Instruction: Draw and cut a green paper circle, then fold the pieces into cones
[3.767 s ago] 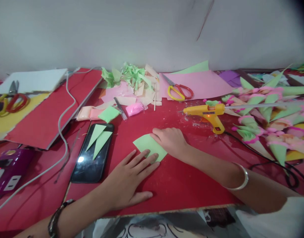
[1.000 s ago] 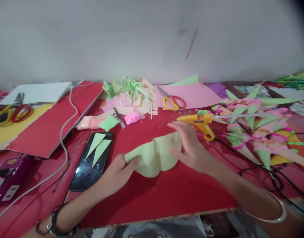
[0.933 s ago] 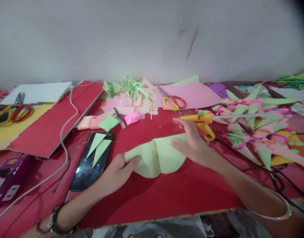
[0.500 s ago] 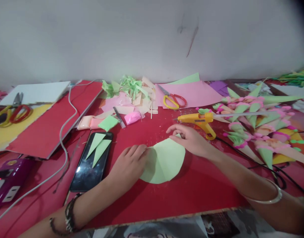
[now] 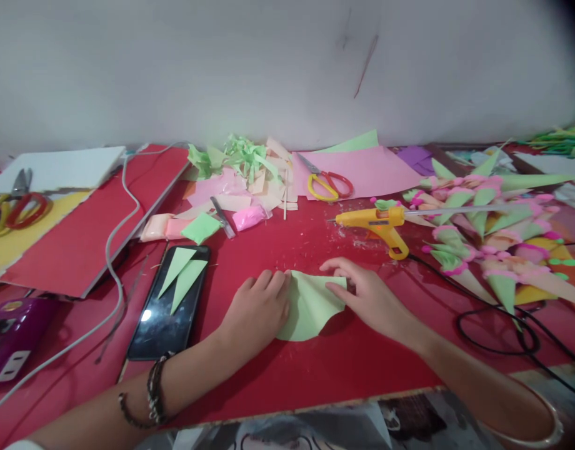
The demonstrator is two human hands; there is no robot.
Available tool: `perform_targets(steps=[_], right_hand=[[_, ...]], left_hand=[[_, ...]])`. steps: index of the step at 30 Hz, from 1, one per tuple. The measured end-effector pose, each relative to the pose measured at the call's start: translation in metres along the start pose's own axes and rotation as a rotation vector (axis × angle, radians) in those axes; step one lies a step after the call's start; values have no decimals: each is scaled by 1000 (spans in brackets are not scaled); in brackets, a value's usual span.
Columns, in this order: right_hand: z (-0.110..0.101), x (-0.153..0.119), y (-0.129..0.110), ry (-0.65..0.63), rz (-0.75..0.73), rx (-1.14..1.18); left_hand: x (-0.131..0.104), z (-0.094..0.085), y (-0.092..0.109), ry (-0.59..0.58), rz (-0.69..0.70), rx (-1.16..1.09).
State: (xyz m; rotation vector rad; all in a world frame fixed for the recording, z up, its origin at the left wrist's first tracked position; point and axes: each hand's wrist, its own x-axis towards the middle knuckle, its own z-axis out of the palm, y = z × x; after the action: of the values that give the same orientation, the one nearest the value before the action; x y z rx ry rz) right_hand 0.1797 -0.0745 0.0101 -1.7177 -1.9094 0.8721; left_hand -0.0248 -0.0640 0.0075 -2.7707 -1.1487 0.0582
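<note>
A rounded piece of light green paper point(image 5: 310, 309) lies between my hands on the red board, its right part bent up and curved. My left hand point(image 5: 262, 306) is closed on the paper's left edge, its fingertips partly hidden from view. Thumb and fingers of my right hand point(image 5: 362, 290) pinch the paper's upper right edge. Just left of my left hand is a black phone point(image 5: 168, 331), with two narrow green paper triangles point(image 5: 189, 284) lying on its screen. Beyond my right hand rests a yellow hot glue gun point(image 5: 376, 224) with a clear glue stick in its back.
Red-and-yellow scissors point(image 5: 327, 184) lie on a pink sheet point(image 5: 372, 172). Paper scraps point(image 5: 247, 162), clay packets point(image 5: 200, 228) and a cutter point(image 5: 222, 215) sit at the back. Paper cones with pink trim point(image 5: 489, 231) crowd the right. A white cable point(image 5: 112, 250) crosses the left side.
The paper's right part, flatter before, is now lifted and bent toward the left. My right hand has come lower and closer with that edge; the left hand stays on its side.
</note>
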Motion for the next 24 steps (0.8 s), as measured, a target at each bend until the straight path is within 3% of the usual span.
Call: perform_targets(steps=[11, 24], right_hand=[[6, -10, 12, 53, -71, -230], [0, -45, 39, 185, -118, -408]], left_hand=[[1, 2, 2, -23, 87, 125], [1, 0, 2, -29, 60, 93]])
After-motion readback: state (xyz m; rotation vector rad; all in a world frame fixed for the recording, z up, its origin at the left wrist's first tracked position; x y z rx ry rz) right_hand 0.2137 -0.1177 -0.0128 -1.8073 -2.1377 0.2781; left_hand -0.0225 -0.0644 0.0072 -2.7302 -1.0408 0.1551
